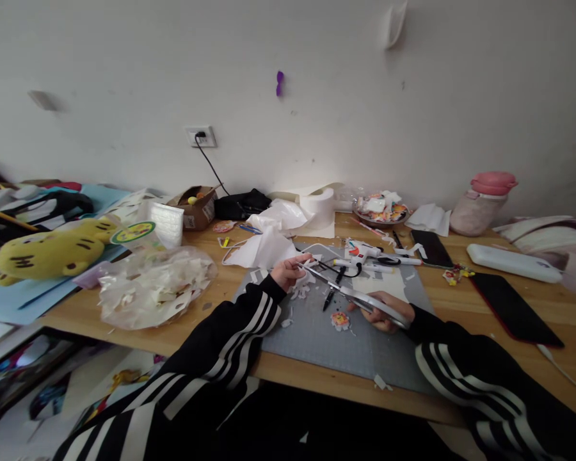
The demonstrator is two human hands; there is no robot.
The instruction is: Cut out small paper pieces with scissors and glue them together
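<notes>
Holding scissors, the right grip curls closed around the handles.

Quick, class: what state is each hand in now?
Left hand: curled near the scissors; whether it grips anything cannot be told.
Right hand: closed, holding the scissors.

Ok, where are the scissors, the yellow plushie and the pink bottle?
Scissors (352, 294), head view: base of the handles.
Yellow plushie (60, 250), head view: middle of its body.
Pink bottle (479, 211), head view: below the lid.

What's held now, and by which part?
Right grip: scissors, held by the handles. Left grip: near their tips; too small to tell what, if anything, it holds.
</notes>
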